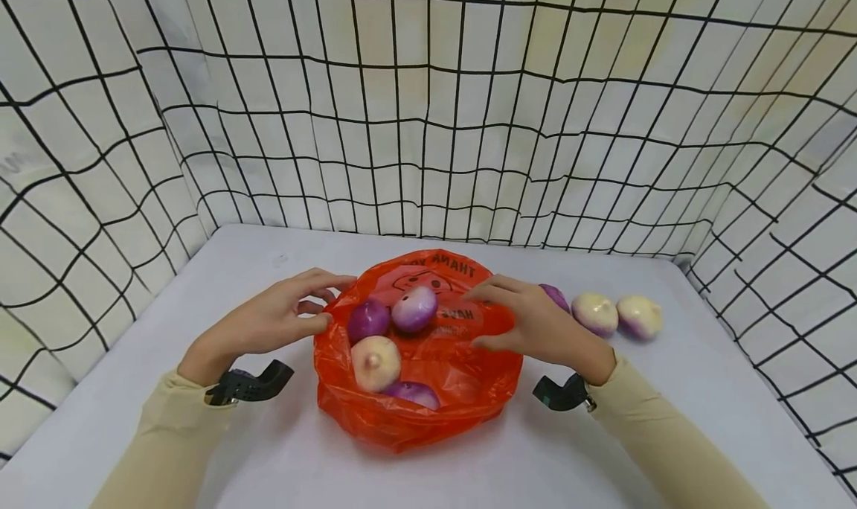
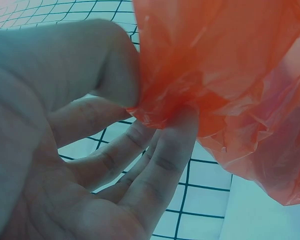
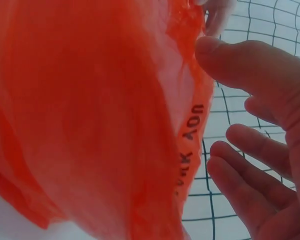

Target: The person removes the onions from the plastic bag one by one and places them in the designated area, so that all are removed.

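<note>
A red plastic bag (image 1: 469, 375) with dark printing stands with its mouth spread wide. Inside it lie several onions: a dark purple onion (image 1: 368, 321), a shiny purple onion (image 1: 413, 308), a pale onion (image 1: 375, 364) with its end facing up, and another purple onion (image 1: 411, 395) partly behind the front rim. My left hand (image 1: 274, 312) pinches the bag's left rim; in the left wrist view, thin red plastic (image 2: 160, 107) gathers between thumb and fingers. Over the bag's right side, my right hand (image 1: 535, 319) has its thumb and fingers spread, gripping nothing; the right wrist view shows its fingers (image 3: 250, 185) beside the plastic.
On the white table (image 1: 254, 457), right of the bag, lie a purple onion (image 1: 554, 297) partly hidden by my right hand and two pale onions, one nearer (image 1: 594, 314) and one farther right (image 1: 639, 317). Black netting (image 1: 428, 129) over white walls surrounds the table's back and sides.
</note>
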